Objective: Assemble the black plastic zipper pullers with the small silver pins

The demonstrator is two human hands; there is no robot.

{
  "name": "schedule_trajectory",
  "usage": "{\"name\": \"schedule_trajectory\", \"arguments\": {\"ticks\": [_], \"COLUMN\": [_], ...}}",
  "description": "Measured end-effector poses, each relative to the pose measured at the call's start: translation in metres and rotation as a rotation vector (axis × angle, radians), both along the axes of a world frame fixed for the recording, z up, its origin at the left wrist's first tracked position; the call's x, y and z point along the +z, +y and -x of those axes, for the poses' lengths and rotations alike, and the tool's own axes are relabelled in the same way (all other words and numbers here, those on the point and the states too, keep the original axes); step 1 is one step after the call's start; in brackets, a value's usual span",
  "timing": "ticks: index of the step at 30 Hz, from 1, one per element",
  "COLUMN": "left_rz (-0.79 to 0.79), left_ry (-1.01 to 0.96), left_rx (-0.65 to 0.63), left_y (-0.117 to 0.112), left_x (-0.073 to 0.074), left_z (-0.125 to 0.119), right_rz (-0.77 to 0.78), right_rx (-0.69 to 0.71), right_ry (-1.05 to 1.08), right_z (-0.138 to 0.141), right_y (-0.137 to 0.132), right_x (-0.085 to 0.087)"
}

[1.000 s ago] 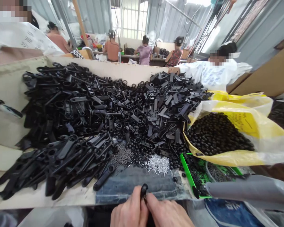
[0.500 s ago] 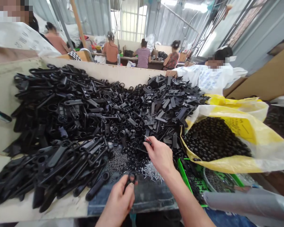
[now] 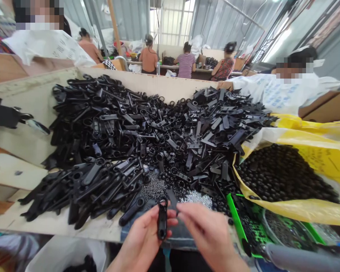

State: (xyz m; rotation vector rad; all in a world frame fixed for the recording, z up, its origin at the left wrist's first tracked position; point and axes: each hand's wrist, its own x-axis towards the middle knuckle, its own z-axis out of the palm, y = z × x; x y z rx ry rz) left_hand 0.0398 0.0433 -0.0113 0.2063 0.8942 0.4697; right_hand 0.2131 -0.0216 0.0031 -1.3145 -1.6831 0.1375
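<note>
My left hand [image 3: 143, 238] is closed around a black plastic handle piece [image 3: 162, 221], held upright near the table's front edge. My right hand [image 3: 208, 230] sits just to its right, thumb and forefinger pinched near the top of that piece; what they pinch is too small to make out. Right behind the hands lie a small heap of silver pins [image 3: 200, 197], a heap of dark screws [image 3: 155, 187] and small black rings [image 3: 175, 177]. A big pile of black plastic parts [image 3: 147, 128] covers the table beyond.
A yellow bag [image 3: 317, 211] of small black beads lies at the right, with a green tray [image 3: 238, 223] below it. Long black handles [image 3: 87, 189] are heaped at the front left. A person in white [image 3: 274, 92] works at the far right; other people sit further back.
My right hand has drawn back from the parts pile to the handle piece in my left hand. My left hand has lifted that piece upright. The view shifted slightly.
</note>
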Motion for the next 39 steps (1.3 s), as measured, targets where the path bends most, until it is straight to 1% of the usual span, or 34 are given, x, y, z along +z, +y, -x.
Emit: {"name": "schedule_trajectory", "arguments": {"ticks": [1, 2, 4, 6, 14, 17, 20, 23, 28, 29, 31, 32, 34, 36, 37, 38, 39], "left_rz": [0.019, 0.036, 0.055, 0.049, -0.018, -0.065, -0.149, -0.222, -0.292, -0.301, -0.316, -0.336, -0.414, -0.537, -0.599, -0.647, -0.684], "left_ry": [-0.027, -0.049, -0.063, -0.045, -0.006, 0.017, 0.041, 0.095, 0.17, 0.184, 0.229, 0.258, 0.304, 0.325, 0.322, 0.319, 0.318], "left_rx": [0.012, 0.022, 0.049, 0.075, 0.099, 0.107, 0.132, 0.125, 0.083, 0.071, 0.063, 0.066, 0.046, -0.04, -0.106, -0.175, -0.237], "left_y": [-0.001, -0.002, -0.004, -0.006, -0.013, -0.017, -0.023, -0.029, -0.033, -0.034, -0.035, -0.035, -0.036, -0.037, -0.038, -0.038, -0.038], "left_x": [0.002, 0.005, 0.008, 0.01, 0.013, 0.009, -0.001, -0.01, -0.012, -0.012, -0.015, -0.017, -0.023, -0.029, -0.031, -0.033, -0.034], "left_z": [-0.001, -0.002, -0.003, -0.003, -0.003, -0.004, -0.006, -0.007, -0.006, -0.005, -0.004, -0.004, -0.004, -0.002, -0.001, 0.0, 0.002], "right_rz": [-0.051, -0.074, -0.107, -0.131, -0.132, -0.136, -0.12, -0.085, 0.008, 0.033, 0.11, 0.173, 0.314, 0.462, 0.534, 0.597, 0.658], "right_rx": [0.075, 0.111, 0.123, 0.113, 0.112, 0.086, 0.068, 0.056, 0.057, 0.07, 0.078, 0.052, -0.07, -0.192, -0.195, -0.154, -0.082], "right_ry": [-0.028, -0.049, -0.073, -0.083, -0.144, -0.155, -0.147, -0.154, -0.155, -0.125, 0.005, 0.1, 0.327, 0.578, 0.7, 0.821, 0.937], "right_z": [0.008, 0.015, 0.024, 0.029, 0.029, 0.03, 0.033, 0.037, 0.04, 0.04, 0.038, 0.036, 0.034, 0.033, 0.032, 0.031, 0.031], "right_y": [-0.008, -0.013, -0.019, -0.021, -0.028, -0.029, -0.03, -0.031, -0.037, -0.039, -0.041, -0.04, -0.036, -0.029, -0.025, -0.02, -0.017], "right_x": [-0.006, -0.011, -0.022, -0.028, -0.032, -0.033, -0.034, -0.038, -0.044, -0.044, -0.042, -0.041, -0.041, -0.042, -0.044, -0.045, -0.046]}}
